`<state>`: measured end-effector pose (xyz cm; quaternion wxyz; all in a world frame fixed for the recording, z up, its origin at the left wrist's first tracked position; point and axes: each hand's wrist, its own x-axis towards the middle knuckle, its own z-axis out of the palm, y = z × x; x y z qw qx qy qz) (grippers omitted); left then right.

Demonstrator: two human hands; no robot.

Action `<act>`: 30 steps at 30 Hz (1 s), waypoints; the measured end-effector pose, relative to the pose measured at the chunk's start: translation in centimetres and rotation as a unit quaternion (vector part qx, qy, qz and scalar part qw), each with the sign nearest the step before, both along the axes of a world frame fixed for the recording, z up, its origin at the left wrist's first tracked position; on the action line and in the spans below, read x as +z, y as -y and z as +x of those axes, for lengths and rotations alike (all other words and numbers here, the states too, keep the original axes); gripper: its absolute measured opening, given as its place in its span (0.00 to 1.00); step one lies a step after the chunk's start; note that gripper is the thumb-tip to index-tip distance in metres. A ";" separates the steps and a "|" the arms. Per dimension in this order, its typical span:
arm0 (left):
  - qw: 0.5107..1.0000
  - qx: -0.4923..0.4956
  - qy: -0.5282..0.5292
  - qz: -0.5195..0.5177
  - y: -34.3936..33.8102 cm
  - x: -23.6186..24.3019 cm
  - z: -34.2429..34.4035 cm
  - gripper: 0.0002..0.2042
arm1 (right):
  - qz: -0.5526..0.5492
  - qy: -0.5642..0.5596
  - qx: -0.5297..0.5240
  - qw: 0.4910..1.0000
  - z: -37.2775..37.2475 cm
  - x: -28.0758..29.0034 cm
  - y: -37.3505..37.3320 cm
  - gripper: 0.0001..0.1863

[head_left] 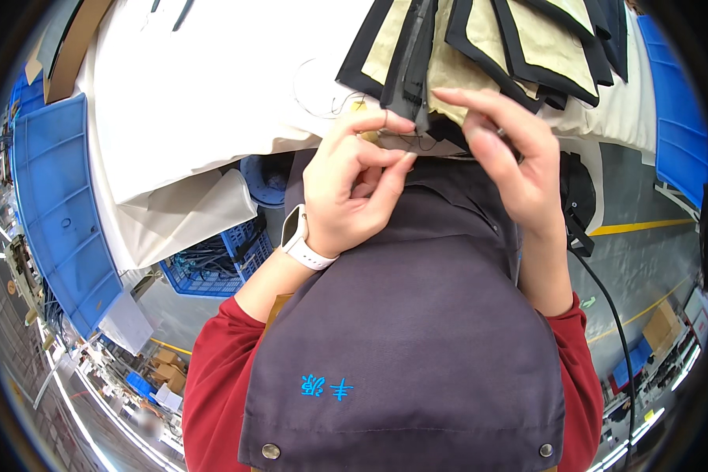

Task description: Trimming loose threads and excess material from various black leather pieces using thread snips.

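Observation:
My left hand (pixel 358 177), with a white watch (pixel 299 240) at the wrist, has its thumb and fingers pinched together in front of my apron. Thin dark thread (pixel 418 143) trails by those fingertips, and a fine line of it appears to cross the index finger. My right hand (pixel 515 149) hovers opposite, holding nothing I can see; its index finger reaches over a pale yellow panel with black edging (pixel 456 75), thumb apart below it. A sheer dark strip (pixel 405 98) hangs at the table's near edge between both hands.
More black-edged pale panels (pixel 550 47) lie overlapped at the far right of the white-covered table (pixel 188 86). Loose thread curls on the cloth. Blue bins stand left (pixel 62 212) and right (pixel 676 102); a blue crate (pixel 220 256) of dark strips sits below the table.

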<state>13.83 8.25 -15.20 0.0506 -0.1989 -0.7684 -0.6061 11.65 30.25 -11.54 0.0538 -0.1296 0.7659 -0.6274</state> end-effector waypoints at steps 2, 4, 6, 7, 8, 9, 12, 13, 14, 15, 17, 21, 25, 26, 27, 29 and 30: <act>0.980 0.040 0.103 0.163 -0.2 -0.5 0.6 0.06 | 0.038 -0.036 0.042 0.998 0.0 0.6 0.3 0.18; 0.977 0.063 0.096 0.182 -0.2 -0.7 0.7 0.05 | 0.066 -0.060 0.023 0.996 0.1 -0.4 0.7 0.18; 0.959 0.070 0.198 0.191 0.4 -0.5 1.0 0.06 | 0.094 -0.083 0.003 0.992 0.3 -0.9 0.7 0.19; 0.955 0.068 0.214 0.195 0.8 -0.6 1.1 0.05 | 0.102 -0.094 0.004 0.990 0.6 -1.0 0.6 0.18; 0.954 0.072 0.215 0.195 1.0 -0.6 1.2 0.05 | 0.109 -0.105 0.004 0.988 0.8 -1.0 0.4 0.17; 0.954 0.075 0.216 0.193 1.1 -0.6 1.3 0.05 | 0.167 -0.115 0.019 0.979 1.0 -0.8 0.0 0.15; 0.964 0.063 0.197 0.165 1.4 -0.7 1.2 0.05 | 0.179 -0.293 0.022 0.939 0.3 -2.8 -0.3 0.12; 0.973 0.052 0.176 0.138 1.5 -0.9 1.2 0.05 | 0.195 -0.290 0.020 0.937 0.3 -2.7 -0.2 0.11; 0.973 0.053 0.176 0.138 1.5 -0.9 1.2 0.05 | 0.195 -0.290 0.020 0.937 0.3 -2.7 0.0 0.11; 0.976 0.052 0.160 0.136 1.5 -1.0 1.2 0.05 | 0.206 -0.293 0.021 0.933 0.4 -2.6 0.1 0.11; 0.979 0.051 0.144 0.134 1.4 -1.0 1.2 0.05 | 0.216 -0.297 0.021 0.930 0.4 -2.4 0.4 0.11; 0.985 0.046 0.128 0.111 1.6 -1.1 1.1 0.05 | 0.229 -0.311 0.017 0.922 0.4 -2.2 0.7 0.10; 0.990 0.026 0.101 0.091 1.6 -1.0 1.1 0.06 | 0.245 -0.325 0.011 0.913 0.4 -2.3 1.0 0.10; 0.990 0.026 0.101 0.091 1.7 -1.1 1.1 0.06 | 0.245 -0.325 0.011 0.913 0.4 -2.3 1.0 0.10; 0.990 0.021 0.103 0.091 1.7 -1.1 1.1 0.07 | 0.245 -0.323 0.011 0.914 0.4 -2.4 1.0 0.10; 0.990 0.018 0.104 0.090 1.7 -1.1 1.1 0.07 | 0.244 -0.322 0.011 0.915 0.3 -2.5 1.0 0.10; 0.990 0.017 0.106 0.090 1.7 -1.1 1.1 0.07 | 0.242 -0.324 0.009 0.914 0.3 -2.6 0.9 0.10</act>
